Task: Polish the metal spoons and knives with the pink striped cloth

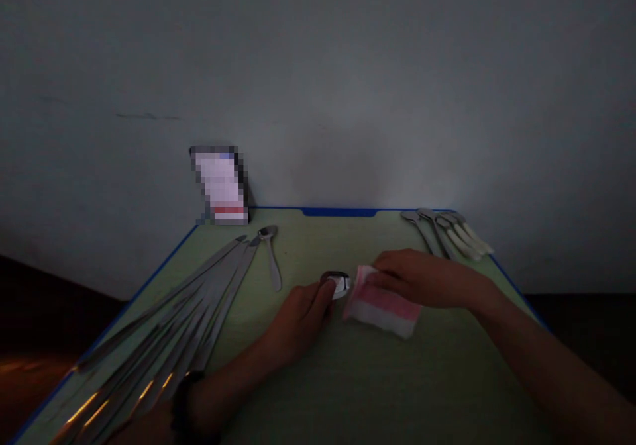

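Observation:
My left hand point(298, 319) rests on the green mat with its fingers curled around a metal spoon point(338, 282), whose bowl pokes out past the fingertips. My right hand point(422, 278) lies over a folded pink and white cloth point(382, 309), pinching its left edge right beside the spoon's bowl. The spoon's handle is hidden under my left hand.
A row of long metal utensils point(189, 319) fans across the left of the green mat point(358, 379). A single spoon point(271, 256) lies near them. Several spoons point(447, 233) sit at the far right corner. A blurred card point(221, 187) leans on the wall.

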Available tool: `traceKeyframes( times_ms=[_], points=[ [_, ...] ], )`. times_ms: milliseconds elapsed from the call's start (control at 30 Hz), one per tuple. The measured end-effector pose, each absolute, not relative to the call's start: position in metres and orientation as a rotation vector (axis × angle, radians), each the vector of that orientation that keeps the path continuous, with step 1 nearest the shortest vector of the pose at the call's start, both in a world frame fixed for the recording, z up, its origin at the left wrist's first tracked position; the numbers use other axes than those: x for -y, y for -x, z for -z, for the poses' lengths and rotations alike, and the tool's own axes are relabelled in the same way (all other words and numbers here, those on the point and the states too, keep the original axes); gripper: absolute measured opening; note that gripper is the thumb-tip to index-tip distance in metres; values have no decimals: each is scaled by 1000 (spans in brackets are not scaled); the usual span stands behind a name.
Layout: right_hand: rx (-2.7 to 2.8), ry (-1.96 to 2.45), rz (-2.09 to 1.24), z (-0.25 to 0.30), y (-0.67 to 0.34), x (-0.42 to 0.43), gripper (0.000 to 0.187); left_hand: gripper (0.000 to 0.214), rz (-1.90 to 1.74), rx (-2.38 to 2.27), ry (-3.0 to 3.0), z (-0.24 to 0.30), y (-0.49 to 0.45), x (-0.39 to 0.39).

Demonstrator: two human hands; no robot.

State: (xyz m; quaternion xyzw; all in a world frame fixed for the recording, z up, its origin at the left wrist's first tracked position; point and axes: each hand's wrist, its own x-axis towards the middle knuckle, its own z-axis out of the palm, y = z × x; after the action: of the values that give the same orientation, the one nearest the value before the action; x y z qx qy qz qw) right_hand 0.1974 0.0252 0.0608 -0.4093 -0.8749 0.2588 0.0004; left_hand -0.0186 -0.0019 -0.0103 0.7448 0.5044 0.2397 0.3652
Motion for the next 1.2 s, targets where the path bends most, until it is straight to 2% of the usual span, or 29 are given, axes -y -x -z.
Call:
traceKeyframes(
  times_ms=[133, 567, 833, 1033, 1200],
  points=[
    [2855, 1208, -832, -63, -210, -26, 31, 45, -616, -1333, -1902, 7, 18, 3],
    [2615, 1201, -783, -69, -194, -18, 38, 40, -643, -1307, -1983, 11, 19, 1],
    [2844, 1320, -864, -58, -195, -23, 30, 38, -627, -1286, -1981, 8, 19, 4],
    [2866, 1204, -1173, -69, -220, -36, 26, 42, -611, -1301, -1909, 8, 20, 4],
    [2829, 1147, -1096, -66, -213, -34, 28, 43, -617, -1290, -1955, 9, 22, 3]
  ],
)
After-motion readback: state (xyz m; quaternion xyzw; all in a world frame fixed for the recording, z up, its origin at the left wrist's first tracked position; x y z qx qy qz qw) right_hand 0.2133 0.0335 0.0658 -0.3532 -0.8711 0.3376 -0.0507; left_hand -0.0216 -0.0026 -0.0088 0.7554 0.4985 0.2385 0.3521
